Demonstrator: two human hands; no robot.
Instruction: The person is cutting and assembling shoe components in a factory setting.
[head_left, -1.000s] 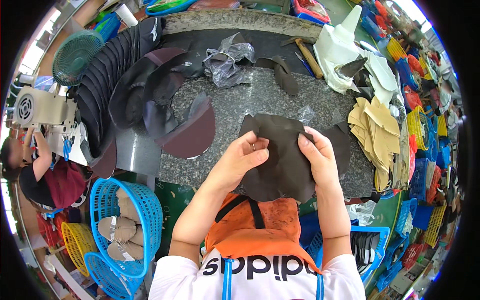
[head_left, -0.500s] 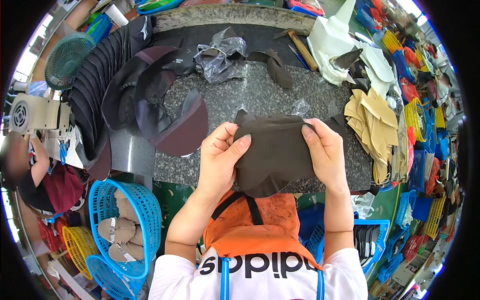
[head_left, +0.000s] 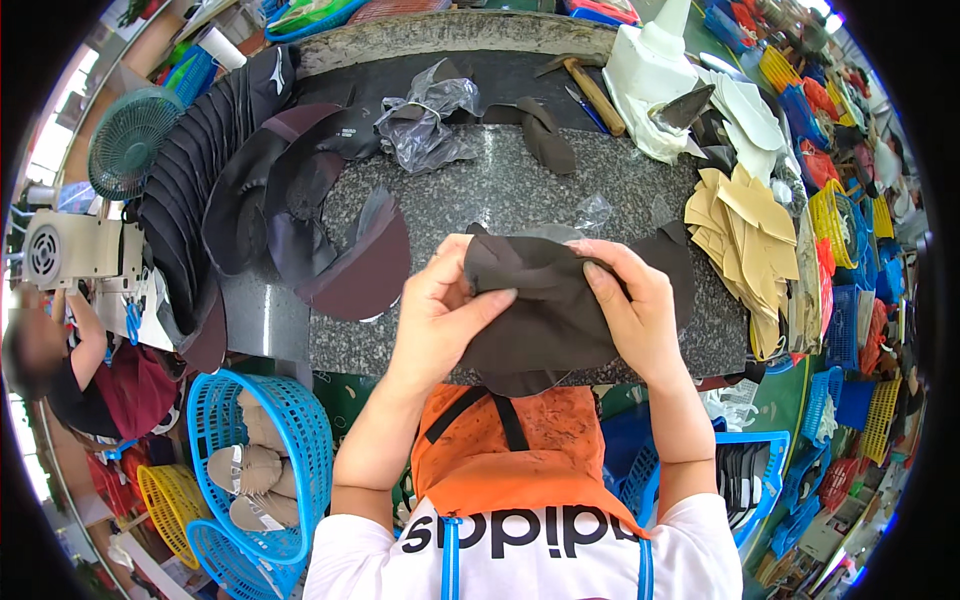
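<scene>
Two hands [head_left: 435, 318] [head_left: 640, 318], pinching grip on dark-brown piece [head_left: 540, 335], over speckled worktop [head_left: 445, 205], blue basket [head_left: 314, 460] nearby

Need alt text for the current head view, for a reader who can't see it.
A person's left hand and right hand grip a creased, dark brown sheet above a speckled grey stone slab. Crumpled clear plastic lies beyond; flat tan pieces are heaped at right.

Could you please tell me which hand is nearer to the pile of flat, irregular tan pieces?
Right. The right hand, left of the pile, holds the dark brown flexible material; the left hand grips its opposite side, farther left.
</scene>
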